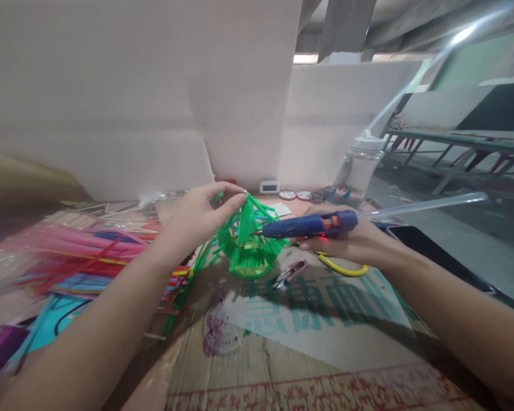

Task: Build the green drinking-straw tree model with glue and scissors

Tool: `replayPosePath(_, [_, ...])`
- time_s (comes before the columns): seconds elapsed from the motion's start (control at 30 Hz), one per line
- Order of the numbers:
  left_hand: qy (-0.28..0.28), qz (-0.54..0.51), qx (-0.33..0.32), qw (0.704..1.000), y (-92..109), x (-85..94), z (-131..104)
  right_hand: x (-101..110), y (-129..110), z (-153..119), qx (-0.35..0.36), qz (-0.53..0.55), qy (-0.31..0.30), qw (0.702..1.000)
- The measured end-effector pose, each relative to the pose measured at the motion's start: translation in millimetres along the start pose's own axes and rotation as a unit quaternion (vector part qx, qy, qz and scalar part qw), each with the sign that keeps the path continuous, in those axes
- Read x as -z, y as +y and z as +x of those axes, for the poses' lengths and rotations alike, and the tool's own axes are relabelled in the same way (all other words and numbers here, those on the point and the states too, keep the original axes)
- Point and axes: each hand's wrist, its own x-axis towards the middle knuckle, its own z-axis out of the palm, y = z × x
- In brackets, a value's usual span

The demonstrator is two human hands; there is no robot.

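A green craft piece, built of many narrow strips that rise to a peak, stands on the cardboard. My left hand pinches its top between thumb and fingers. In my right hand is a blue glue gun with a clear glue stick poking out of its back. The gun's nozzle points left, at the green strips; whether it touches them I cannot tell. A red light glows under the gun's body. Small thread snips lie just right of the green piece.
Bundles of pink, red and blue strips lie at left, near a purple object. Behind are a small white digital display and a clear bottle. A yellow curved handle and a phone-like dark slab sit at right.
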Motion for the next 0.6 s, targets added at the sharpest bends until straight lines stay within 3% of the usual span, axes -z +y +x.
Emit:
replayPosePath(0.13, [0.0,-0.003,0.002,1.0,0.1,-0.3,-0.2,1.6,0.3,1.0,0.018,-0.026,-0.012,0.999])
replayPosePath(0.27, [-0.002,0.003,0.005,1.0,2.5,1.1,-0.7,1.4,0.8,1.3,0.026,0.028,-0.032,0.999])
replayPosePath(0.6, [-0.005,0.001,0.0,1.0,2.9,1.4,-0.8,0.0,6.1,2.7,0.046,-0.015,-0.01,0.999])
